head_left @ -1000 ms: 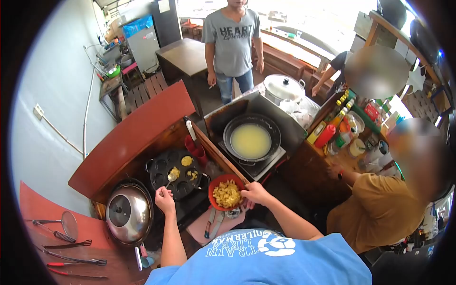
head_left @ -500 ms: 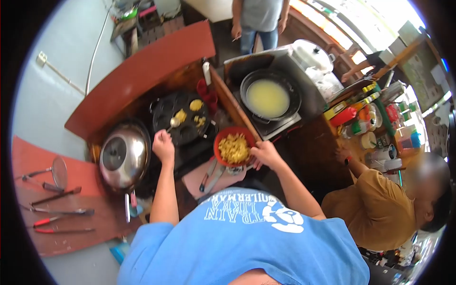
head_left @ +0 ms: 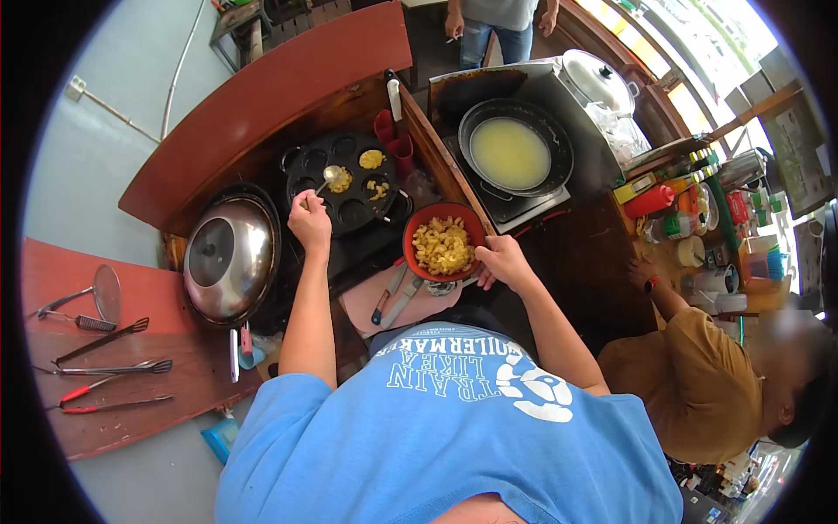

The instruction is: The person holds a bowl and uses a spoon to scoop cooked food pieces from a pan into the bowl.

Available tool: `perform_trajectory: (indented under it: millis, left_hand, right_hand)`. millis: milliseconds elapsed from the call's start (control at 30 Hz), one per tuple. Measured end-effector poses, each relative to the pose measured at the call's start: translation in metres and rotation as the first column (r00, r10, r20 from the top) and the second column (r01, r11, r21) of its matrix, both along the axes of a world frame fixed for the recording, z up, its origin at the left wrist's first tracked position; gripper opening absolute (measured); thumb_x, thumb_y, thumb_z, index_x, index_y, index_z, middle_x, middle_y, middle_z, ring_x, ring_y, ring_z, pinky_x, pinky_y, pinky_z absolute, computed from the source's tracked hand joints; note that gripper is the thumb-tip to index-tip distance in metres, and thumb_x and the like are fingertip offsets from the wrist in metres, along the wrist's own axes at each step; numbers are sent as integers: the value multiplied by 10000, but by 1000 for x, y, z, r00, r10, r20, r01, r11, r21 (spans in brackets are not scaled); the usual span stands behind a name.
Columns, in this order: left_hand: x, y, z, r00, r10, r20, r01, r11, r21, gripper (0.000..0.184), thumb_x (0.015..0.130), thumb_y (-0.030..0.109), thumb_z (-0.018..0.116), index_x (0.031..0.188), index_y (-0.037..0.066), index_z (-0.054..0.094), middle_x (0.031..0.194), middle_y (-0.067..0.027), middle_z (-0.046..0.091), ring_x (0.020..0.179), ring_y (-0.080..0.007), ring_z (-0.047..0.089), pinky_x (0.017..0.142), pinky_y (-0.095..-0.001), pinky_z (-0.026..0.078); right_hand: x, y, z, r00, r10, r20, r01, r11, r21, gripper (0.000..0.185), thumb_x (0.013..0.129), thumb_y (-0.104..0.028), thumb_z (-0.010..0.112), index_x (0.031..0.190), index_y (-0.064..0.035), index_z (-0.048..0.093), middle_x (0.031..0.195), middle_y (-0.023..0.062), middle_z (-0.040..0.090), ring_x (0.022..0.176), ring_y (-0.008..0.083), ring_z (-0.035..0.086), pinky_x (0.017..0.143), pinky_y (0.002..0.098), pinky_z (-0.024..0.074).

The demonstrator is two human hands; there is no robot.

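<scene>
My left hand (head_left: pixel 310 224) is closed on a metal spoon (head_left: pixel 331 175), whose bowl sits over a round hollow of the dark multi-hollow pan (head_left: pixel 323 162). Yellow food pieces (head_left: pixel 340 182) fill that hollow in part, and two neighbouring hollows hold some as well. With my right hand (head_left: pixel 504 262) I grip the rim of a red bowl (head_left: pixel 415 224), heaped with yellow chunky pieces (head_left: pixel 441 244). Under the bowl's near side lie a pink cutting board (head_left: pixel 358 301) and two knives (head_left: pixel 399 301).
A domed metal lid (head_left: pixel 229 262) stands at left, beside hanging tongs (head_left: pixel 131 368). On the right burner is a black wok (head_left: pixel 559 166) of yellowish liquid. A co-worker (head_left: pixel 690 375) in brown stands right by bottles; another person (head_left: pixel 497 35) stands beyond.
My left hand and the spoon have moved slightly, the spoon now at the middle hollow's upper left edge. My view has shifted a little. The bowl stays in my right hand.
</scene>
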State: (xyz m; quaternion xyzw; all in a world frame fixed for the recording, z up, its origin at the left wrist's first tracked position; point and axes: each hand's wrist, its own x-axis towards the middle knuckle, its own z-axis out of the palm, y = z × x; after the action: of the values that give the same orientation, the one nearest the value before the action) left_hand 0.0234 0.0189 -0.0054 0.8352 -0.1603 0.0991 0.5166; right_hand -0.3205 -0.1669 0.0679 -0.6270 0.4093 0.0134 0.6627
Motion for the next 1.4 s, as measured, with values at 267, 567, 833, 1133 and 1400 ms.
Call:
perform_trajectory:
  millis: [267, 567, 833, 1133, 1400]
  left_hand:
    - [-2, 4, 16, 852, -263, 453, 148, 950, 274, 175, 985, 80, 564, 1071, -2, 693, 951, -168, 740, 871, -337, 712, 811, -434, 560]
    - [4, 7, 6, 788, -448, 421, 226, 848, 479, 219, 970, 35, 517, 1086, 5, 700, 936, -158, 737, 862, -380, 682, 809, -453, 554]
    - [14, 15, -10, 991, -98, -89, 104, 992, 70, 207, 987, 135, 620, 1072, -17, 732, 750, -98, 721, 592, -164, 675, 566, -317, 529]
    - [7, -1, -6, 831, -87, -549, -85, 956, -280, 217, 1004, 131, 618, 1104, -36, 712, 749, -80, 699, 512, -125, 609, 465, -263, 474]
    - [-9, -6, 0, 914, -69, -400, 18, 991, -130, 227, 1024, 139, 599, 1124, -30, 712, 793, -79, 712, 525, -116, 606, 467, -263, 468]
  right_hand:
    - [-1, 0, -3, 1000, -4, 4, 4, 1000, -7, 267, 904, -108, 564, 986, 139, 624, 717, 187, 678, 545, 242, 699, 458, 355, 592]
    - [0, -2, -4, 1000, 7, -3, -7, 1000, -9, 259, 909, -110, 565, 958, 138, 619, 712, 195, 686, 545, 242, 699, 456, 357, 594]
    - [-2, -1, -8, 1000, 3, 0, -3, 1000, -16, 253, 918, -108, 564, 943, 137, 620, 710, 199, 690, 543, 237, 697, 458, 352, 595]
    - [-1, -1, -4, 1000, 8, 13, -8, 1000, 2, 252, 919, -102, 564, 951, 139, 626, 712, 196, 693, 548, 230, 700, 461, 348, 597]
    - [-1, 0, -2, 1000, 9, 18, -8, 1000, -16, 251, 925, -109, 565, 938, 134, 626, 702, 190, 696, 537, 215, 692, 458, 342, 592]
